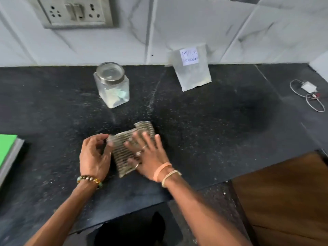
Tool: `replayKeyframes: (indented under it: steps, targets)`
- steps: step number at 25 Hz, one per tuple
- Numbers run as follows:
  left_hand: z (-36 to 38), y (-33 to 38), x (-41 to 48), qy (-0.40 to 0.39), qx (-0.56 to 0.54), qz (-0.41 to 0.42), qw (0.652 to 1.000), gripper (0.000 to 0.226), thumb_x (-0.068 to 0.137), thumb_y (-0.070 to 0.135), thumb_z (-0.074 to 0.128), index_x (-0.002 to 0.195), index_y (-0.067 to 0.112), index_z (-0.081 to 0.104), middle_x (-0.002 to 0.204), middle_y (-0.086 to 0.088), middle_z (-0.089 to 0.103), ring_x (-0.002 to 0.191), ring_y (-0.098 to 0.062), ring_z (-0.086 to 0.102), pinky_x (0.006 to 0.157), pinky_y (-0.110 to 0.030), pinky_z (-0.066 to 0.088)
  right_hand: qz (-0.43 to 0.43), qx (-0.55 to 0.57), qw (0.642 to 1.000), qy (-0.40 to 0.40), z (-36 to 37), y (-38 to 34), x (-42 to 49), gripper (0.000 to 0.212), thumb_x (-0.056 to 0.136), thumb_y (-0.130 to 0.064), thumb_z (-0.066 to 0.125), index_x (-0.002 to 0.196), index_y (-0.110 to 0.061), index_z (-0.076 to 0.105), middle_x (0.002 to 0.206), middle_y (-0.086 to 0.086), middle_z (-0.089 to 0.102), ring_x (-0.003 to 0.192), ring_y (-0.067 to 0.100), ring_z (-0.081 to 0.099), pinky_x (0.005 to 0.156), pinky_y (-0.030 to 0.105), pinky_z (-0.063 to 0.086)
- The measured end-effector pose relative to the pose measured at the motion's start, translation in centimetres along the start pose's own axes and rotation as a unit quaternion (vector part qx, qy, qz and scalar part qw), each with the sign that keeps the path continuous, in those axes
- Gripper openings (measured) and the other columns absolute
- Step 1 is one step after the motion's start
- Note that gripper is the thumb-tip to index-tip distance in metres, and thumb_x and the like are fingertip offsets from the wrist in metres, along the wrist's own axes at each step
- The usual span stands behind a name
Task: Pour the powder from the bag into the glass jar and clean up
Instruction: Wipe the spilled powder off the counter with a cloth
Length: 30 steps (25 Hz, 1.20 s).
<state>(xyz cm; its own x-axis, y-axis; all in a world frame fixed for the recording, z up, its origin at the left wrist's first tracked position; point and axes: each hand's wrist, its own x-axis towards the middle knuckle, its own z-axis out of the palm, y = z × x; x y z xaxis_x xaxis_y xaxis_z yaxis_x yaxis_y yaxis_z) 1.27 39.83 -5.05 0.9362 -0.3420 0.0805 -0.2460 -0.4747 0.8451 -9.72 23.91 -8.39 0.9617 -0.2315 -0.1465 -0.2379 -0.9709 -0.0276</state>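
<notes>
A square glass jar (113, 89) with a metal lid stands closed on the black counter (213, 121), a little pale powder at its bottom. A clear bag (192, 71) labelled "milk powder" leans against the tiled wall to the jar's right. A striped grey cloth (134, 137) lies folded on the counter in front of me. My right hand (147, 155) lies flat on the cloth with fingers spread. My left hand (94, 155) pinches the cloth's left edge. Fine white powder dusts the counter around the cloth.
A white charger with a coiled cable (308, 95) lies at the far right. A green-topped board (8, 150) sits at the left edge. A brown wooden surface (284, 201) is at the lower right. A wall socket (76, 11) is above the jar.
</notes>
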Motion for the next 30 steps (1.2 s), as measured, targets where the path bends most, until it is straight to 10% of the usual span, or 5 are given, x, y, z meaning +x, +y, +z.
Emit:
replayKeyframes:
  steps: [7, 13, 18, 24, 30]
  targets:
    - [8.6, 4.6, -2.6, -0.006, -0.043, -0.024, 0.999, 0.023, 0.085, 0.015, 0.070, 0.108, 0.019, 0.067, 0.112, -0.006, 0.059, 0.092, -0.021, 0.065, 0.082, -0.038, 0.056, 0.412, 0.087, 0.902, -0.093, -1.3, 27.2, -12.4, 0.086, 0.081, -0.083, -0.001, 0.157, -0.042, -0.009, 0.168, 0.000, -0.017, 0.154, 0.027, -0.017, 0.121, 0.060, -0.005]
    - [12.4, 8.1, -4.5, -0.014, -0.064, -0.027, 0.997, 0.020, 0.085, 0.016, 0.069, 0.103, 0.024, 0.066, 0.109, -0.001, 0.059, 0.089, -0.011, 0.063, 0.080, -0.031, 0.057, 0.213, 0.040, 0.968, -0.127, 0.3, 18.8, -19.4, 0.132, 0.057, -0.104, 0.034, 0.160, -0.025, 0.010, 0.168, 0.015, 0.000, 0.154, 0.041, 0.001, 0.119, 0.058, -0.008]
    - [11.1, 9.9, -6.5, -0.141, -0.054, -0.042, 0.988, 0.014, 0.084, 0.025, 0.072, 0.098, 0.026, 0.069, 0.094, 0.003, 0.071, 0.079, -0.008, 0.065, 0.070, -0.021, 0.052, -0.002, 0.094, 0.995, -0.031, -1.3, 11.9, -20.5, 0.042, 0.082, -0.011, 0.054, 0.117, -0.022, 0.075, 0.121, 0.009, 0.071, 0.098, 0.033, 0.069, 0.081, 0.048, 0.054]
    - [4.2, 11.0, -10.5, -0.457, -0.227, -0.033, 0.859, 0.092, 0.054, 0.043, 0.090, 0.134, 0.016, 0.054, 0.133, -0.003, 0.061, 0.123, -0.017, 0.058, 0.105, -0.030, 0.045, 0.031, 0.317, 0.946, -0.066, -10.6, 9.8, -14.6, 0.041, 0.085, -0.010, 0.060, 0.119, -0.030, 0.070, 0.114, -0.007, 0.075, 0.107, 0.013, 0.068, 0.091, 0.029, 0.052]
    - [1.8, 10.9, -13.4, -0.153, -0.160, -0.072, 0.973, 0.029, 0.078, 0.043, 0.075, 0.087, 0.016, 0.070, 0.084, -0.018, 0.070, 0.077, -0.018, 0.062, 0.074, -0.053, 0.055, 0.028, 0.219, 0.970, -0.102, -12.7, 8.6, -12.1, 0.034, 0.094, -0.053, 0.055, 0.097, -0.022, 0.068, 0.106, -0.005, 0.067, 0.096, 0.021, 0.064, 0.073, 0.031, 0.043]
